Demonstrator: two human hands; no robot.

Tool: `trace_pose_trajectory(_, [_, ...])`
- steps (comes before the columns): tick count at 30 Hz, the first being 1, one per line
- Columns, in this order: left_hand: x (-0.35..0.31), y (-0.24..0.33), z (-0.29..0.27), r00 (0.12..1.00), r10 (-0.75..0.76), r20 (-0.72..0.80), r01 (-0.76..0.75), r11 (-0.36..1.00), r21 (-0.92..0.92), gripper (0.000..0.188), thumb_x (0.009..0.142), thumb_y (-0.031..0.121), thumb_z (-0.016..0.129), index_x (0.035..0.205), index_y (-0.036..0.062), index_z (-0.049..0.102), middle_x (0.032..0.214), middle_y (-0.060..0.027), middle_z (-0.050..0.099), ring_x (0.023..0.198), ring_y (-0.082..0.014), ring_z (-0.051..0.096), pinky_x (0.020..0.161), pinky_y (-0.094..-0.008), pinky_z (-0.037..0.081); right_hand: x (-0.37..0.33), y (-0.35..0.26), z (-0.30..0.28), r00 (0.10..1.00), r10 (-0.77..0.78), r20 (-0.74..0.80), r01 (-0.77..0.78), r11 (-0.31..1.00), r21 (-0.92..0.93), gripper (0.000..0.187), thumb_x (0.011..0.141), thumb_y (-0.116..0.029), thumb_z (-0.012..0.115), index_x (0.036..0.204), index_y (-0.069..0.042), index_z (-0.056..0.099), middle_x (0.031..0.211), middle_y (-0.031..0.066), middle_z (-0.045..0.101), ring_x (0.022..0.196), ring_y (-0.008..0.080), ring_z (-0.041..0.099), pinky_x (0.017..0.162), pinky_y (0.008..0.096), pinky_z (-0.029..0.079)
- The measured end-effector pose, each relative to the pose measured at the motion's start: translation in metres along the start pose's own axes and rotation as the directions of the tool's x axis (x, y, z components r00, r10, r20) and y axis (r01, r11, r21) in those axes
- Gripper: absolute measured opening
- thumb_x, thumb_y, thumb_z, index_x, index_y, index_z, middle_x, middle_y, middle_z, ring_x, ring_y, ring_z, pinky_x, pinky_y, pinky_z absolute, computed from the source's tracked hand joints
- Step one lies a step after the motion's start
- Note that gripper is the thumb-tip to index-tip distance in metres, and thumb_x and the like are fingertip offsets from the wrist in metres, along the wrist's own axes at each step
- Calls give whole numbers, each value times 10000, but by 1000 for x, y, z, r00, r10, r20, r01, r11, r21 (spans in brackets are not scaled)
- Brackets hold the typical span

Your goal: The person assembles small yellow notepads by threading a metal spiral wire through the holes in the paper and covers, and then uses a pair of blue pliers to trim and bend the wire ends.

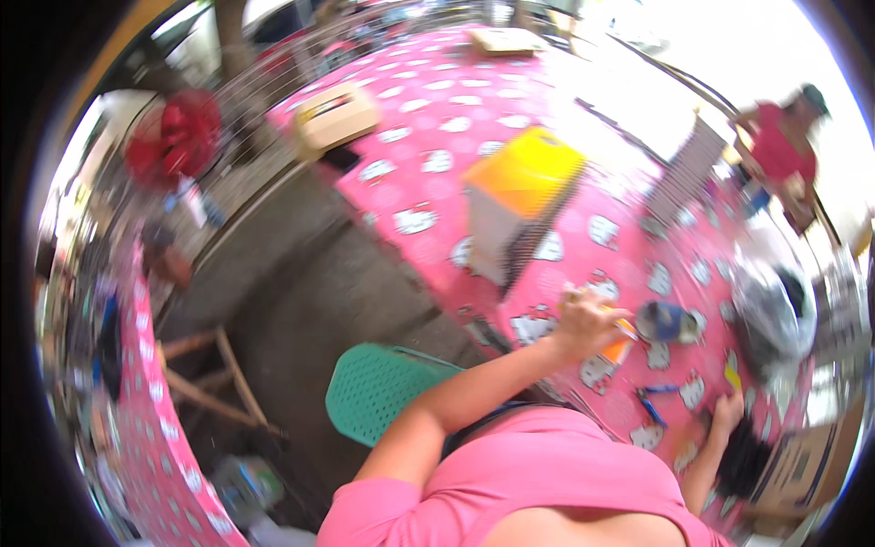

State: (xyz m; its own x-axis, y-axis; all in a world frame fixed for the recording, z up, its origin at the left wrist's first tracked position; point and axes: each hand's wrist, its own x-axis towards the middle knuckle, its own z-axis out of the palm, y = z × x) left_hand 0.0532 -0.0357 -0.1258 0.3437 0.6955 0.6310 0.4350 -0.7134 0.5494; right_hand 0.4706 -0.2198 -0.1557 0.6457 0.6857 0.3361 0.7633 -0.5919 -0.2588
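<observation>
My left hand (591,326) is over the near edge of a pink patterned tablecloth (415,219), its fingers bent and slightly blurred. A small orange-and-white item (620,346) shows at its fingertips; whether it is gripped or lies under them is unclear. My right hand (726,415) is low at the right, closed on a small yellow piece (733,376) whose kind I cannot make out. Blue-handled pliers (653,403) lie between my hands. Beyond them a can (663,322) rests on the cloth. A black bundle (747,458) lies beside my right hand.
A yellow-and-grey stack with a ridged edge (533,173) sits mid-table; a ridged grey stack (688,173) is farther right. A plastic bag (770,310) and cardboard box (807,465) stand right. A green stool (374,392) and red fan (173,137) are left. Another person (788,146) stands far right.
</observation>
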Motion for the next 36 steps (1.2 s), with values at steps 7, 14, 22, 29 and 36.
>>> trace_pose_trajectory(7, [-3,-6,-3,995,7,104,4,994,-107,105,738,227,728,799,143,714,786,-11,625,854,-209,555,862,-440,325,-39,-215,-49,906,-382,181,152,694,704,235,765,28,593,952,-52,712,841,93,643,776,189,612,655,300,479])
trace_pose_trajectory(14, [10,9,-7,989,24,149,-5,992,-123,154,707,205,763,818,105,724,757,-23,621,818,-205,542,804,-360,357,-54,-256,-29,864,-481,146,180,566,804,238,778,14,662,1005,-48,694,824,97,637,712,152,593,635,276,472])
trace_pose_trajectory(22, [8,4,-7,988,10,157,2,997,-75,167,716,244,756,826,121,728,757,-10,621,815,-189,539,794,-359,358,-30,-253,-10,694,-548,466,-94,573,814,207,813,55,572,982,-6,675,802,102,672,748,124,629,663,268,495])
trace_pose_trajectory(29, [8,5,-4,985,-40,167,55,995,-85,168,720,251,753,828,125,729,768,-4,627,814,-180,541,835,-373,331,-23,-251,-13,583,-637,505,-103,558,823,232,810,73,547,1000,-6,654,775,103,651,716,135,618,637,276,493])
trace_pose_trajectory(36, [11,10,-4,988,-5,156,7,1000,-17,215,695,216,766,877,109,726,810,-28,648,811,-193,546,808,-361,344,-36,-253,-17,690,-630,357,34,521,853,138,830,-61,651,963,-25,637,882,72,552,730,145,535,639,269,450])
